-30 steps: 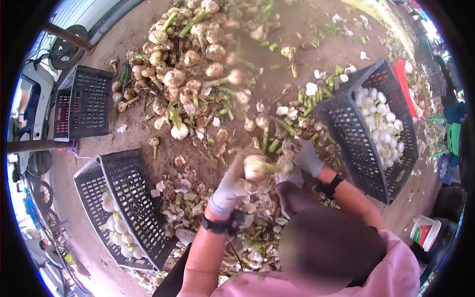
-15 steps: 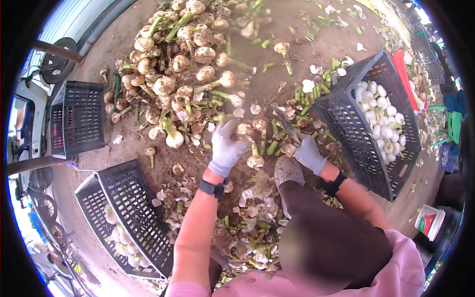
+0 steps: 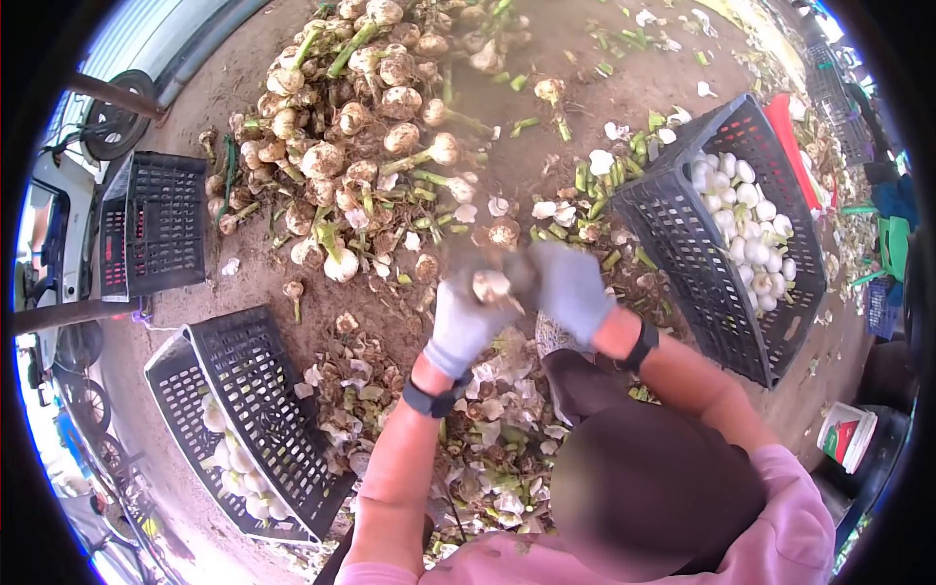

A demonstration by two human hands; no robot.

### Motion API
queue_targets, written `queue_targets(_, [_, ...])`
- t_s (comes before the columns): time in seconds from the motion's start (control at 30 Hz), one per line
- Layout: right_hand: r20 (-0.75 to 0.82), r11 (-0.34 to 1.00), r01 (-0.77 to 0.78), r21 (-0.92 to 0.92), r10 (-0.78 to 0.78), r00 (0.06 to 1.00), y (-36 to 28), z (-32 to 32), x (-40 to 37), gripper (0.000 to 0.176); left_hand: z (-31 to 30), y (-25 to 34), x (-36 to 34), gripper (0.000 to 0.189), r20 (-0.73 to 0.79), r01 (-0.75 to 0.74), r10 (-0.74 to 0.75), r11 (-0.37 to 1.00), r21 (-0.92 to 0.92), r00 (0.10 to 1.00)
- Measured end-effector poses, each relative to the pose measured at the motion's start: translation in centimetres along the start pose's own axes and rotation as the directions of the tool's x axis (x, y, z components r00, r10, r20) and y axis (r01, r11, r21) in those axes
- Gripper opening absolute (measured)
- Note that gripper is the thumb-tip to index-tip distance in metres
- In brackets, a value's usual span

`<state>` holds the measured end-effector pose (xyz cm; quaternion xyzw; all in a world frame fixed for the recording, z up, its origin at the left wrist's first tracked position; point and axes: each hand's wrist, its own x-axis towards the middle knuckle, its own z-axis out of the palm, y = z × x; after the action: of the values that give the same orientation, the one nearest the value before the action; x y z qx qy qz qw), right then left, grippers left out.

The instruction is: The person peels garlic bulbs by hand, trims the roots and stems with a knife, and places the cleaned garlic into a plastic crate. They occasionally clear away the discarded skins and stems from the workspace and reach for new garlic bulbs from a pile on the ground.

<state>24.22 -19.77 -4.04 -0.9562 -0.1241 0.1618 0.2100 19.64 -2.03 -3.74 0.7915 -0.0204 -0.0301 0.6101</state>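
Observation:
My left hand (image 3: 466, 317), in a pale glove, is closed around a bulb (image 3: 490, 286) whose cut, whitish face points up. Close against it is my right hand (image 3: 573, 288), also gloved, its fingers wrapped round something smeared by motion, perhaps the knife; the blade is too blurred to make out. Both hands are low over the ground, just in front of a shoe (image 3: 556, 336). Beyond them lies a large heap of soil-covered bulbs with green stems (image 3: 322, 161). Papery peels and cut stalks (image 3: 497, 419) cover the ground beneath my forearms.
A black crate of clean white bulbs (image 3: 682, 229) leans at the right. Another tilted crate with white bulbs (image 3: 258, 409) is at the lower left, and a dark crate (image 3: 161, 224) stands at the far left. A white bucket (image 3: 846, 437) is at the lower right.
My hands have come together; the right moved left, beside the left hand. The left hand now has a bulb with a pale cut face up. The blade, visible before, is blurred.

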Motion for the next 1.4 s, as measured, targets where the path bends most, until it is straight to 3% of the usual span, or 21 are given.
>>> queue_targets(0.03, [0.143, 0.983, -0.181, -0.037, 0.184, 0.972, 1.1, -0.5, 1.5, 0.022, 0.4, 1.2, -0.5, 0.037, 0.060, -0.077, 0.071, 0.991, 0.114, 0.996])
queue_targets(0.13, [0.000, 0.991, -0.134, 0.010, 0.134, 0.991, 5.5, 1.6, 0.0, 0.027, -0.2, 2.7, 0.1, 0.035, -0.025, -0.163, 0.163, 0.987, -0.014, 0.986])
queue_targets(0.23, [-0.098, 0.975, -0.042, 0.219, 0.065, 0.993, 5.8, 3.4, -1.3, 0.025, -1.0, 1.5, 0.8, 0.044, -0.171, -0.289, 0.409, 0.832, 0.474, 0.897])
queue_targets(0.33, [-0.079, 0.801, -0.024, 0.599, 0.089, 0.993, 5.2, 4.4, -2.5, 0.024, -0.8, 0.9, -0.7, 0.046, -0.340, -0.060, 0.187, 0.934, 0.352, 0.922])
queue_targets(0.37, [-0.056, 0.838, -0.024, 0.545, 0.064, 0.996, 3.3, 2.2, -3.0, 0.027, -0.7, 2.1, -1.2, 0.047, -0.322, 0.036, -0.077, 0.991, -0.129, 0.944])
queue_targets(0.43, [-0.165, 0.820, 0.221, 0.528, -0.157, 0.974, 1.6, -0.3, -3.7, 0.027, 0.4, 3.4, -2.3, 0.054, -0.056, 0.147, -0.322, 0.571, -0.808, 0.945])
queue_targets(0.47, [-0.210, 0.792, 0.332, 0.512, -0.259, 0.943, 1.2, -0.7, -4.0, 0.028, 1.0, 5.0, -3.3, 0.048, 0.020, 0.108, -0.328, 0.251, -0.962, 0.944])
queue_targets(0.5, [-0.098, 0.882, 0.188, 0.432, -0.162, 0.982, 2.6, 0.9, -3.1, 0.027, 1.2, 6.4, -3.9, 0.048, 0.046, 0.085, -0.240, 0.154, -0.985, 0.970])
queue_targets(0.53, [0.014, 0.665, 0.001, 0.747, -0.017, 1.000, 6.5, 5.6, -2.2, 0.025, 1.2, 7.2, -4.0, 0.048, 0.061, 0.069, -0.136, 0.055, -0.996, 0.989])
queue_targets(0.6, [-0.024, 0.761, -0.015, 0.649, 0.041, 0.999, 10.9, 7.9, -2.7, 0.027, -0.5, 4.6, -3.3, 0.054, 0.197, 0.172, 0.037, 0.352, -0.920, 0.980])
queue_targets(0.63, [-0.030, 0.760, -0.050, 0.648, 0.091, 0.995, 10.3, 7.2, -3.2, 0.028, -1.5, 2.3, -2.6, 0.057, 0.266, 0.051, 0.160, 0.764, -0.643, 0.951])
queue_targets(0.67, [-0.034, 0.751, -0.096, 0.654, 0.156, 0.987, 8.9, 5.4, -4.3, 0.029, -2.0, 0.6, -1.9, 0.060, 0.399, -0.141, 0.220, 0.965, -0.219, 0.890])
queue_targets(0.77, [-0.038, 0.706, -0.158, 0.690, 0.254, 0.966, 9.6, 6.0, -3.0, 0.032, 1.0, -3.2, 1.2, 0.079, 0.074, 0.251, -0.283, 0.925, 0.286, 0.956])
queue_targets(0.83, [-0.049, 0.753, -0.154, 0.640, 0.240, 0.970, 11.1, 7.0, -1.9, 0.033, 3.6, -5.6, 5.2, 0.074, -0.166, 0.265, -0.207, 0.754, 0.601, 0.964])
queue_targets(0.87, [-0.073, 0.735, -0.117, 0.668, 0.222, 0.972, 11.7, 7.5, -1.3, 0.033, 4.7, -6.4, 6.9, 0.069, -0.109, 0.240, -0.237, 0.649, 0.722, 0.965])
queue_targets(0.93, [-0.111, 0.697, -0.053, 0.715, 0.187, 0.976, 12.6, 8.3, -0.8, 0.031, 5.8, -8.0, 8.2, 0.061, -0.137, 0.238, -0.202, 0.662, 0.711, 0.970])
queue_targets(1.0, [-0.120, 0.738, -0.056, 0.672, 0.183, 0.976, 11.9, 6.5, -0.7, 0.030, 5.1, -10.7, 8.2, 0.051, -0.060, 0.147, -0.134, 0.909, 0.390, 0.989])
queue_targets(1.03, [-0.090, 0.754, -0.099, 0.649, 0.206, 0.974, 11.4, 5.5, -0.7, 0.030, 4.4, -11.5, 7.8, 0.047, -0.001, 0.268, -0.273, 0.944, -0.193, 0.962])
queue_targets(1.07, [-0.059, 0.764, -0.143, 0.629, 0.230, 0.971, 10.9, 5.2, -0.7, 0.030, 3.8, -9.2, 6.7, 0.057, -0.040, 0.211, -0.284, 0.793, -0.572, 0.958])
queue_targets(1.13, [-0.138, 0.778, -0.010, 0.629, 0.124, 0.983, 9.9, 4.9, -0.3, 0.031, 1.2, -5.5, 5.1, 0.070, 0.052, 0.179, -0.223, 0.596, -0.783, 0.973])
queue_targets(1.4, [-0.324, 0.919, 0.394, -0.017, -0.378, 0.867, 1.0, -1.3, -0.5, 0.028, -0.4, -3.1, 3.2, 0.061, 0.013, 0.065, -0.064, 0.920, -0.386, 0.998])
